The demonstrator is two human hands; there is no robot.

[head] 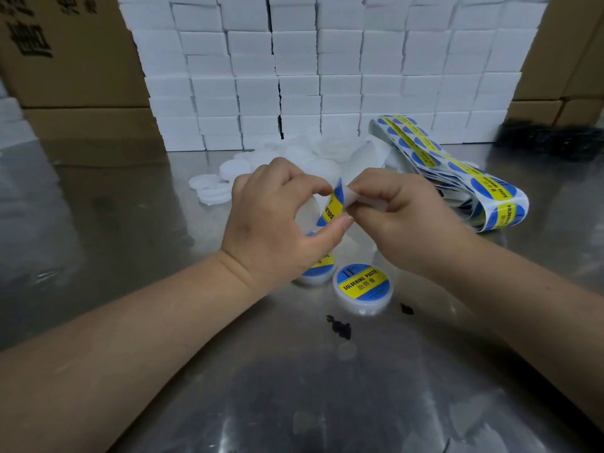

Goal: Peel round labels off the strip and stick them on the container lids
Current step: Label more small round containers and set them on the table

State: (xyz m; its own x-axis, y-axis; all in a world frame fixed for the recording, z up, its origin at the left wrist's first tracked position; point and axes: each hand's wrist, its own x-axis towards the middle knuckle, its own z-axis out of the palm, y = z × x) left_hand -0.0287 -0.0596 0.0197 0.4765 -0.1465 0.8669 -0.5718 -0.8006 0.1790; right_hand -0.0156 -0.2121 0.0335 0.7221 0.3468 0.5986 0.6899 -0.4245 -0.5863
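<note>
My left hand (277, 220) pinches a round blue-and-yellow label (334, 207) between thumb and forefinger, above the metal table. My right hand (398, 210) grips the white backing strip (362, 199) right beside it, the label half lifted off. The strip runs back to a folded pile of labels (457, 171) at the right. A labelled white container (361, 289) stands just below my hands. A second labelled container (318, 269) is partly hidden under my left wrist. An unlabelled lid (307, 214) shows behind my left hand.
A heap of plain white lids (261, 168) lies at the back centre. Stacked white boxes (327, 70) form a wall behind it, flanked by cardboard cartons (72, 60). Small black scraps (340, 326) lie on the steel table (130, 223) near the front.
</note>
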